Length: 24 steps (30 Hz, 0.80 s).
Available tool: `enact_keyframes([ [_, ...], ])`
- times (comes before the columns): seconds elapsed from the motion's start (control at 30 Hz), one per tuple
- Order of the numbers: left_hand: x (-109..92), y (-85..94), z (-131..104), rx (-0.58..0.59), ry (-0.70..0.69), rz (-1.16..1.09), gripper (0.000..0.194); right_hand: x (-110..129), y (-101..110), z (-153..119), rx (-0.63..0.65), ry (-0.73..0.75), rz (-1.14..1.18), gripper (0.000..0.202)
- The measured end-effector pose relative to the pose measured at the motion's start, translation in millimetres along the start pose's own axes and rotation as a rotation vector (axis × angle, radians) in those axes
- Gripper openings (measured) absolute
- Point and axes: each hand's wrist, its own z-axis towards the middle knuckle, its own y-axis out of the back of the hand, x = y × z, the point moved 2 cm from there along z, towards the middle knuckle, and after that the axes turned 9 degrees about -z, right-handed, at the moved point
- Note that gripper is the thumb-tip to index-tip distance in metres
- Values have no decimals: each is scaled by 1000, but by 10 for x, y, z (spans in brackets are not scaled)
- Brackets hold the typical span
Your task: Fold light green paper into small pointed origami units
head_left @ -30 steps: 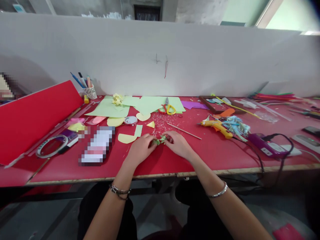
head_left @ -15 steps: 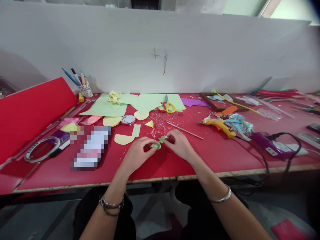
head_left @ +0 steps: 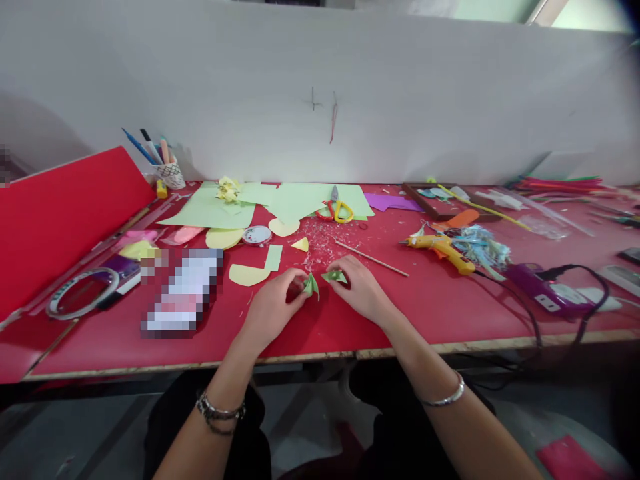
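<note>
My left hand [head_left: 274, 305] pinches a small folded green paper piece [head_left: 311, 285] between thumb and fingers. Another green paper piece [head_left: 335, 275] is held in the fingertips of my right hand [head_left: 361, 291]. The two pieces are apart, with a narrow gap between them, above the red table near its front edge. Behind my hands lie a small yellow wedge of paper [head_left: 301, 245] and a thin wooden stick [head_left: 373, 259]. A cut yellow paper shape [head_left: 249, 275] lies beside my left hand, touching a green strip [head_left: 273, 257].
Scissors [head_left: 335, 207] rest on green sheets [head_left: 295, 200] at the back. A yellow glue gun [head_left: 440, 251] and a purple power strip [head_left: 545, 293] with cables are on the right. On the left are a phone [head_left: 185, 290], a tape ring [head_left: 83, 293] and a pen cup [head_left: 171, 175].
The two green pieces, close together before, have moved slightly apart. The piece in my left hand now points downward with its folds showing. The camera view has shifted slightly.
</note>
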Motion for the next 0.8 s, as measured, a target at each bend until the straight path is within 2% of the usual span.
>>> enact_keyframes([
  [0.2, -12, -3, 33, 27, -8, 97, 7, 10, -13, -17, -25, 11, 30, 11],
  [0.3, -19, 26, 39, 18, -26, 172, 9, 12, 25, 12, -60, -33, 43, 16],
  [0.43, 15, 76, 25, -56, -44, 264, 14, 113, 168, 107, -28, -28, 132, 17],
  [0.53, 31, 105, 10, -138, -72, 238, 17, 251, 255, 178, -24, 15, 168, 19],
  [0.67, -6, 121, 2, -166, -154, 237, 15, 416, 201, 222, 50, 29, 170, 21],
  [0.8, -45, 138, 15, -189, -182, 269, 11, 473, 103, 268, 94, 3, 190, 17],
])
